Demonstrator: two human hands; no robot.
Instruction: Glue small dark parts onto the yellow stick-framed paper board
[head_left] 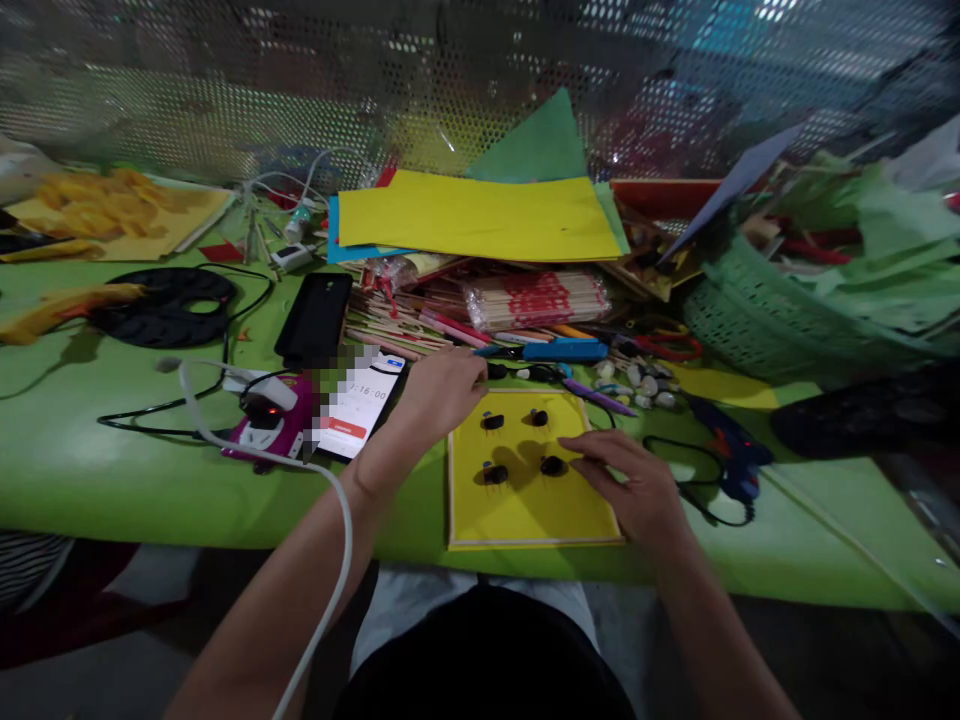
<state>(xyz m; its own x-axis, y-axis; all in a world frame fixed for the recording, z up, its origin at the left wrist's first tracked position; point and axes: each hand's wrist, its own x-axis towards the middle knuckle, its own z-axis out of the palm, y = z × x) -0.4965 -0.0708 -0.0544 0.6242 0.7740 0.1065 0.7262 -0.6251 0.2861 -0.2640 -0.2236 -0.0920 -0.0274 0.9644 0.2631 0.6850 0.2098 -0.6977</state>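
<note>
A yellow board [532,505] with a wooden frame lies at the near edge of the green table [90,450]. Several small dark pebbles [493,421] sit on it. My left hand [442,390] reaches past the board's far left corner, fingers curled around a small dark piece I cannot make out. My right hand [630,480] rests on the board's right side, fingers stretched toward one dark pebble [553,465] and touching it.
A lit phone [358,405] and a dark phone [315,318] lie left of the board. Behind are stick packs [536,298], a blue knife [562,350], red scissors [667,345], pale shells [641,380], yellow paper [480,215]. A glue gun [731,450] and green basket [750,310] stand right.
</note>
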